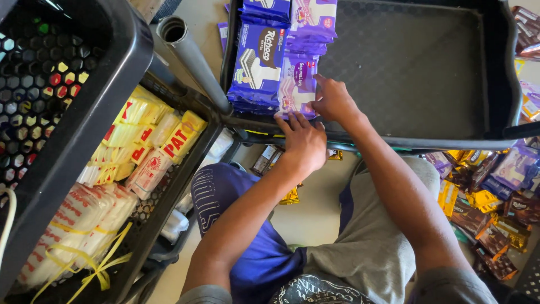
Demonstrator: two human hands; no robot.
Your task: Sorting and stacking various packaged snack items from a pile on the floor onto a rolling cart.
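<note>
At the far left stands a black plastic crate [67, 112] with a honeycomb wall, and below it an open black basket [169, 186] filled with yellow and white wrapped packets [140, 141] and bundles tied with yellow strap [84, 225]. A grey tube [191, 56] slants between this basket and the wide black tray [422, 67] ahead.

In the tray's left corner lie stacks of blue wafer packs [256, 62], and just beside them lighter purple packs [298, 84]. The left hand [304, 141] rests palm down on the tray's near rim, fingers spread and touching the lowest purple pack; it grips nothing. The right hand [333, 100] is loosely curled, its forefinger pressed on the edge of the purple stack; nothing is clasped in it either.

To the right the tray's meshed floor shows, and further right a loose heap of brown, gold and purple snack packets [489, 197] lies on the floor.

The stacks look uneven and overhang one another, so a sideways push from the forefinger might slide the top packs off the pile. The purple stack sits close to the near rim, and a nudge from the left hand could tip packs over it onto the person's lap
</note>
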